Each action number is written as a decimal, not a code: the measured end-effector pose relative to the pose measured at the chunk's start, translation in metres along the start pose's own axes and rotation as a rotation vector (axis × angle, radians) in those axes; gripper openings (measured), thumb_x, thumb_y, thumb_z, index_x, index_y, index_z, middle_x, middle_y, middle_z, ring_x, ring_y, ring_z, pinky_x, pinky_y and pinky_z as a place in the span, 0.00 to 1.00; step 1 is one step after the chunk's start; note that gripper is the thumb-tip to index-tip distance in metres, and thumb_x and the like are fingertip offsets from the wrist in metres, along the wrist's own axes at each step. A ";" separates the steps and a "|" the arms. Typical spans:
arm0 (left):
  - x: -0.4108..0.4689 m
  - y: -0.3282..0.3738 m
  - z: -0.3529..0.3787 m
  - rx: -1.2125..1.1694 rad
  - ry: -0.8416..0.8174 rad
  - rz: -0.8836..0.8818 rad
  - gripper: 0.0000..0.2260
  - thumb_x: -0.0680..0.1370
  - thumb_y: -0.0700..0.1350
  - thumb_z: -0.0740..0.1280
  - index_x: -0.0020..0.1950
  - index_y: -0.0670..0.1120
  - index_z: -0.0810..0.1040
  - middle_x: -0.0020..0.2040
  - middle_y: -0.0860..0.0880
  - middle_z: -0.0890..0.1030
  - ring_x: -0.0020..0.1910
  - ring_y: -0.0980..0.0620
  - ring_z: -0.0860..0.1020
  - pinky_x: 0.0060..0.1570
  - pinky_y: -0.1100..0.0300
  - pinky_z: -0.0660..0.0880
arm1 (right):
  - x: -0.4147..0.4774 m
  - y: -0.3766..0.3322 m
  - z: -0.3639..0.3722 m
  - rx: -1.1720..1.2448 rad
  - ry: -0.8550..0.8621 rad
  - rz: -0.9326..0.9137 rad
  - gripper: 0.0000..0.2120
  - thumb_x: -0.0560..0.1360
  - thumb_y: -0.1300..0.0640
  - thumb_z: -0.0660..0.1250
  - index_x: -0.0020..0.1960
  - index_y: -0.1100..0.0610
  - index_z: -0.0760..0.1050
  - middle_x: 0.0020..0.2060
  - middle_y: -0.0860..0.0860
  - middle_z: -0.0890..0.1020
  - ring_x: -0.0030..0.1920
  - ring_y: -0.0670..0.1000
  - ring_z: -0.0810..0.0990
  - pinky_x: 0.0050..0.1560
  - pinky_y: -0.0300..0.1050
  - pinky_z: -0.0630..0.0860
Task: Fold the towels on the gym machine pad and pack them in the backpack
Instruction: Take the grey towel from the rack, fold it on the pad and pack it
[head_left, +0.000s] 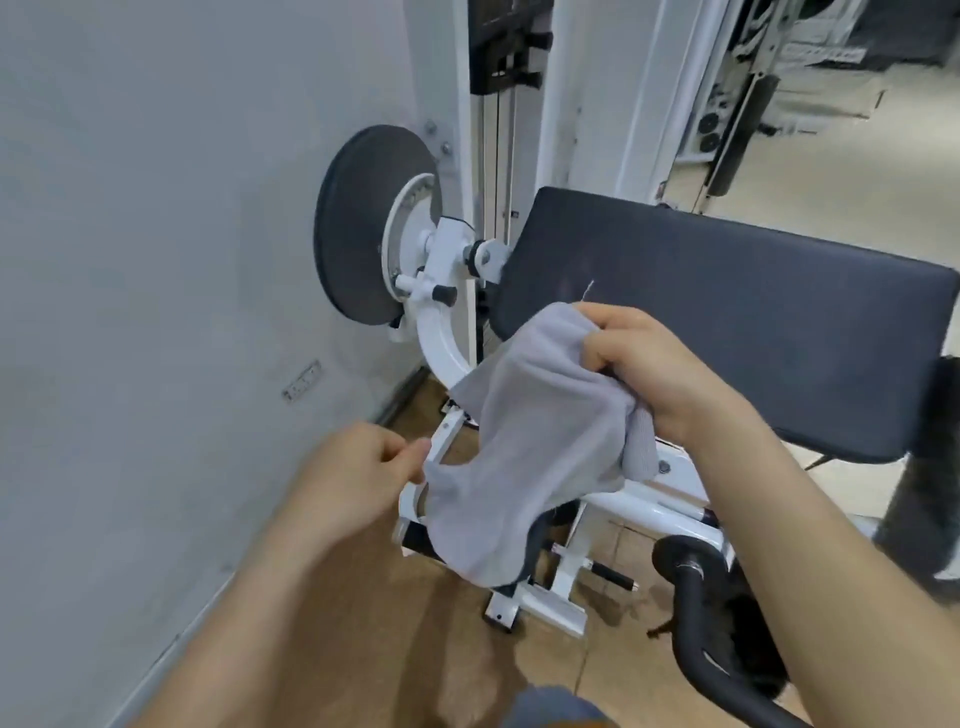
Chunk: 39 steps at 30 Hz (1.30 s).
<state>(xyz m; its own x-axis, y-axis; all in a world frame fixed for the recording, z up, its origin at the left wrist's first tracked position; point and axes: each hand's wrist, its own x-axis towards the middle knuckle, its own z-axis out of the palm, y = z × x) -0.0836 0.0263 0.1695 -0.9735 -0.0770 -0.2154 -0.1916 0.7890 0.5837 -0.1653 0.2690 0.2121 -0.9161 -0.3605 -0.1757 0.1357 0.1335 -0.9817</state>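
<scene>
Gym wall (156, 260) and black machine pad (727, 322) frame a gray towel (535, 447) held in the air, right hand (660, 364) gripping its top, left hand (358, 478) pinching its lower edge, corners best matched before folding.

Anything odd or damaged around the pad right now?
One thing: a thin white streak on the black pad, just above the right hand; thread or cut, I cannot tell. The grey towel hangs crumpled in front of the pad, gripped by the right hand, pinched by the left hand.
</scene>
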 end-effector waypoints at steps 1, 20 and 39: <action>0.012 0.008 -0.001 -0.122 0.088 0.079 0.11 0.80 0.53 0.65 0.42 0.53 0.83 0.37 0.58 0.82 0.38 0.59 0.80 0.40 0.64 0.74 | 0.001 -0.008 0.000 -0.023 -0.075 0.011 0.15 0.63 0.65 0.59 0.48 0.69 0.73 0.38 0.56 0.70 0.36 0.54 0.67 0.33 0.43 0.64; 0.262 0.116 0.084 -0.259 -0.755 0.170 0.19 0.69 0.55 0.77 0.51 0.43 0.84 0.49 0.46 0.86 0.49 0.46 0.84 0.49 0.52 0.80 | 0.048 0.051 -0.256 0.287 0.341 0.142 0.10 0.77 0.62 0.63 0.54 0.64 0.79 0.46 0.59 0.82 0.45 0.55 0.80 0.42 0.42 0.80; 0.443 0.282 0.145 0.165 -0.111 0.376 0.15 0.72 0.58 0.73 0.36 0.47 0.80 0.35 0.51 0.81 0.36 0.53 0.77 0.34 0.58 0.72 | 0.110 0.114 -0.473 -0.967 1.106 0.246 0.18 0.73 0.40 0.68 0.45 0.55 0.80 0.43 0.58 0.82 0.49 0.62 0.77 0.43 0.50 0.72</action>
<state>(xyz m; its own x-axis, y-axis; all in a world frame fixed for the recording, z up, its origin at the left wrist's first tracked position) -0.5511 0.3026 0.1254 -0.9506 0.2941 -0.0994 0.2060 0.8371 0.5068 -0.4293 0.6807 0.1158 -0.7833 0.5683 0.2520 0.4349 0.7906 -0.4311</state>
